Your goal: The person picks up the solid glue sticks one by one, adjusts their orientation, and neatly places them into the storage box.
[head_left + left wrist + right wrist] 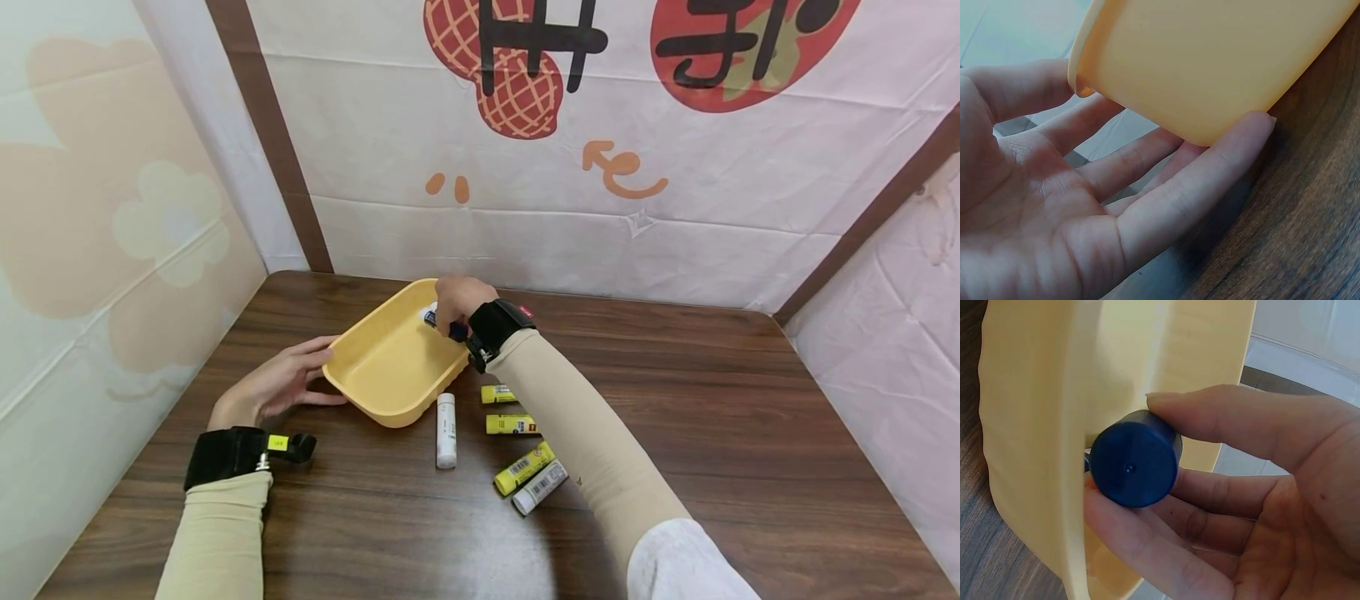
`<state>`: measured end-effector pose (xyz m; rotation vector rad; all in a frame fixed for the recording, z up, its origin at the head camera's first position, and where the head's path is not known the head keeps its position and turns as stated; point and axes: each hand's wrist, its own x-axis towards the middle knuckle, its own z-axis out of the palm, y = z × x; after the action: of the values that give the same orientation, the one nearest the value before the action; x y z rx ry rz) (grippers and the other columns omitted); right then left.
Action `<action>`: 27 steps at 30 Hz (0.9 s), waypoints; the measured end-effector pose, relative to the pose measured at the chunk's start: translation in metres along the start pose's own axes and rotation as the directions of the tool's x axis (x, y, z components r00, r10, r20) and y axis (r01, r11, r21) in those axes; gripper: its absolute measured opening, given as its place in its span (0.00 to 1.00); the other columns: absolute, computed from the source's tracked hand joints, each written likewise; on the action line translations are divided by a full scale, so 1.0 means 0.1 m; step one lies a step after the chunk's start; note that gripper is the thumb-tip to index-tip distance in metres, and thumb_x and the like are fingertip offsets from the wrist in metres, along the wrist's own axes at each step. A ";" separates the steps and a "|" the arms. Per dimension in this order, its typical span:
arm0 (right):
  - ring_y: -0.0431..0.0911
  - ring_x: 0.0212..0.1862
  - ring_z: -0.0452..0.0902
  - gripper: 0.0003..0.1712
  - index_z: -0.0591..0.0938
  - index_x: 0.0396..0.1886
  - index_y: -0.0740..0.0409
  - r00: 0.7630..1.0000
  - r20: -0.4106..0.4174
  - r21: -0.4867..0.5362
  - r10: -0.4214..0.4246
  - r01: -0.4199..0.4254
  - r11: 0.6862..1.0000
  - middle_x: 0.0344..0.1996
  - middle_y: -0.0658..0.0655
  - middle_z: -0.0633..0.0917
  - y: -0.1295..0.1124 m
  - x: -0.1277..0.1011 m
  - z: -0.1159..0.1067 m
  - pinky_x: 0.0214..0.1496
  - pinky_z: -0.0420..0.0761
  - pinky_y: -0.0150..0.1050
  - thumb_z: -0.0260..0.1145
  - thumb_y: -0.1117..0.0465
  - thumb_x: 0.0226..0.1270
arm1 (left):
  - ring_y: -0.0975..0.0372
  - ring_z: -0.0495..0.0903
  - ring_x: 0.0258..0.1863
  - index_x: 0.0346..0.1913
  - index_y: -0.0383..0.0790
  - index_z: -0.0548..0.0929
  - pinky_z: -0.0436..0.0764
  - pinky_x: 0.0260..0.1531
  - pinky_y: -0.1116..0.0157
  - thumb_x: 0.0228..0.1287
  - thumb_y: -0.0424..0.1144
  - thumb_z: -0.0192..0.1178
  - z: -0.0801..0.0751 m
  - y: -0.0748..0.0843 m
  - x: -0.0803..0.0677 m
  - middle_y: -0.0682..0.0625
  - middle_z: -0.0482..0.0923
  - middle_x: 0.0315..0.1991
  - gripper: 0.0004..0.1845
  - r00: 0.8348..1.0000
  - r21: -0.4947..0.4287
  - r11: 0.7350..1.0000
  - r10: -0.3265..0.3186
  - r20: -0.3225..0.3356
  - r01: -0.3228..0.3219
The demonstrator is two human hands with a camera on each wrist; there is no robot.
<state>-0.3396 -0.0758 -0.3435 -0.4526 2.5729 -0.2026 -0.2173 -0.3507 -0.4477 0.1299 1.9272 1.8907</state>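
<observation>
A yellow plastic tray (358,361) stands on the wooden table. My left hand (279,382) lies flat beside its left wall with straight fingers (1210,162) touching the tray (1222,56). My right hand (459,302) is over the tray's far right corner and pinches a glue stick with a dark blue cap (1135,459) between thumb and fingers, its tip over the tray's rim (1029,425). A white glue stick (446,429) lies just right of the tray.
Three yellow glue sticks (511,424) and a white one (539,487) lie on the table under my right forearm. Printed cloth walls close in the table on the left, back and right.
</observation>
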 end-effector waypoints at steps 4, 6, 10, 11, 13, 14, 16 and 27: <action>0.46 0.31 0.75 0.14 0.78 0.47 0.54 1.000 0.002 -0.028 -0.001 0.001 1.000 0.35 0.53 0.78 -0.01 -0.01 -0.02 0.28 0.79 0.36 0.71 0.62 0.64 | 0.69 0.79 0.60 0.83 0.39 0.49 0.87 0.57 0.50 0.85 0.48 0.45 0.00 0.00 0.00 0.57 0.69 0.67 0.34 1.000 0.003 1.000 0.001 0.004 -0.002; 0.46 0.31 0.74 0.13 0.78 0.45 0.54 1.000 0.003 -0.049 -0.006 0.007 0.999 0.33 0.52 0.79 -0.02 -0.01 -0.02 0.29 0.77 0.36 0.71 0.62 0.64 | 0.69 0.79 0.60 0.83 0.39 0.49 0.88 0.57 0.50 0.85 0.48 0.45 0.00 0.00 0.00 0.58 0.69 0.67 0.34 1.000 0.004 1.000 0.003 0.005 -0.003; 0.46 0.33 0.74 0.15 0.78 0.46 0.53 1.000 0.000 -0.074 -0.007 0.007 0.997 0.35 0.52 0.79 -0.04 0.00 -0.03 0.31 0.75 0.37 0.72 0.60 0.64 | 0.69 0.80 0.60 0.83 0.38 0.48 0.88 0.57 0.50 0.85 0.47 0.44 -0.01 0.00 0.00 0.59 0.70 0.66 0.34 1.000 -0.001 1.000 0.005 0.006 -0.005; 0.46 0.35 0.74 0.16 0.78 0.48 0.52 1.000 0.000 -0.076 -0.005 0.005 0.997 0.37 0.52 0.79 -0.05 0.00 -0.04 0.32 0.75 0.37 0.73 0.60 0.64 | 0.70 0.80 0.60 0.84 0.38 0.47 0.88 0.57 0.50 0.85 0.46 0.44 -0.01 0.00 0.00 0.59 0.70 0.66 0.34 1.000 -0.004 1.000 0.005 0.007 -0.005; 0.46 0.37 0.75 0.18 0.78 0.50 0.52 1.000 0.000 -0.081 0.006 -0.006 0.997 0.41 0.52 0.79 -0.05 0.01 -0.04 0.33 0.76 0.38 0.74 0.59 0.64 | 0.70 0.80 0.59 0.84 0.38 0.46 0.88 0.57 0.50 0.85 0.46 0.44 -0.01 0.00 0.00 0.60 0.71 0.65 0.34 1.000 -0.010 1.000 0.003 0.008 -0.003; 0.46 0.38 0.75 0.18 0.77 0.50 0.51 1.000 -0.001 -0.083 0.010 -0.010 0.996 0.42 0.52 0.79 -0.05 0.02 -0.04 0.34 0.77 0.37 0.74 0.59 0.64 | 0.70 0.80 0.59 0.84 0.38 0.46 0.88 0.57 0.50 0.85 0.46 0.44 -0.01 0.00 0.00 0.61 0.71 0.65 0.35 1.000 -0.012 1.000 0.002 0.008 -0.002; 0.46 0.40 0.75 0.19 0.78 0.51 0.52 1.000 -0.004 -0.087 0.013 -0.013 0.996 0.44 0.52 0.79 -0.05 0.03 -0.04 0.35 0.77 0.38 0.74 0.59 0.63 | 0.71 0.80 0.59 0.84 0.38 0.46 0.88 0.57 0.50 0.85 0.46 0.44 -0.01 0.01 0.00 0.61 0.71 0.65 0.35 1.000 -0.015 1.000 0.001 0.009 -0.001; 0.47 0.43 0.72 0.17 0.79 0.49 0.52 1.000 -0.017 -0.111 -0.009 0.008 0.994 0.44 0.52 0.77 -0.11 -0.02 -0.02 0.37 0.75 0.38 0.73 0.59 0.64 | 0.71 0.80 0.59 0.84 0.38 0.47 0.88 0.56 0.51 0.85 0.46 0.44 -0.01 0.00 0.01 0.62 0.73 0.63 0.34 1.000 -0.018 1.000 -0.002 0.008 0.002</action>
<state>-0.3363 -0.0850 -0.3384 -0.5047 2.6086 -0.0667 -0.2184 -0.3516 -0.4482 0.1294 1.9039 1.9034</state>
